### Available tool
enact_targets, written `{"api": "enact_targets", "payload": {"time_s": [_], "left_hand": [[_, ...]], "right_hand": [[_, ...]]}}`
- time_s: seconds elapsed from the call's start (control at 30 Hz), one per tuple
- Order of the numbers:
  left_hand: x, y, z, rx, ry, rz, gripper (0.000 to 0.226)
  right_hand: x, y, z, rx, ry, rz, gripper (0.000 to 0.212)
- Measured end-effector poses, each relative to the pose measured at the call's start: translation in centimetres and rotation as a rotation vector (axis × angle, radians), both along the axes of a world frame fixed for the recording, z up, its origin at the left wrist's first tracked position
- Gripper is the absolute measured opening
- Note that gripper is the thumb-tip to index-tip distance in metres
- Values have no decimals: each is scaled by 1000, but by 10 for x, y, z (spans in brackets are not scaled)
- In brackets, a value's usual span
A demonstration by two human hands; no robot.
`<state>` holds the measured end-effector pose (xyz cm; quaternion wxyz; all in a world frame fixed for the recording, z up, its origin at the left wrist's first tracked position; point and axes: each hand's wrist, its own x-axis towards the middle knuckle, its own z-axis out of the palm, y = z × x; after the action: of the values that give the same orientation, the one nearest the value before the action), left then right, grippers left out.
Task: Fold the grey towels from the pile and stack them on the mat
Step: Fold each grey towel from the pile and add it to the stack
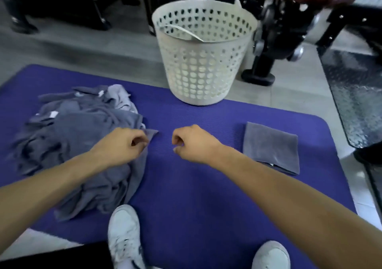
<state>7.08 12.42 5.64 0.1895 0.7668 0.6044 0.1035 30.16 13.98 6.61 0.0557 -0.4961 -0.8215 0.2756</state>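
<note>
2 bare hands reach over the purple mat (pixel 196 186). The left hand (pixel 122 146) pinches a corner of a grey towel at the edge of the crumpled pile (pixel 78 144), which lies at 9 o'clock on the mat. The right hand (pixel 194 142), curled and holding nothing, hovers just beside it. 1 folded towel (pixel 270 146) lies at 3 o'clock, a white basket (pixel 203 51) at 12 and 2 white shoes (pixel 124 235) at 6.
</note>
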Motion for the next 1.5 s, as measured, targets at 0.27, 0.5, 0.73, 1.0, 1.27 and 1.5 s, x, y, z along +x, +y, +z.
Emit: {"api": "enact_targets", "payload": {"time_s": [0.27, 0.5, 0.73, 1.0, 1.27, 1.5], "left_hand": [[-153, -36, -28, -53, -39, 292, 11], [-217, -30, -71, -211, 198, 213, 31], [-220, -17, -94, -314, 208, 202, 52], [-202, -4, -108, -125, 327, 207, 25], [-164, -14, -37, 126, 28, 101, 16], [-94, -66, 43, 185, -279, 5, 12]], "right_hand": [[-122, -13, -4, -33, 164, -76, 6], [-164, -12, -37, -122, 198, -167, 6], [-168, -18, -55, -218, 227, -258, 8], [-147, -16, -47, -257, 247, -274, 4], [-115, -34, -26, -204, 328, -340, 14], [-84, -61, 31, -66, 431, -264, 8]]}}
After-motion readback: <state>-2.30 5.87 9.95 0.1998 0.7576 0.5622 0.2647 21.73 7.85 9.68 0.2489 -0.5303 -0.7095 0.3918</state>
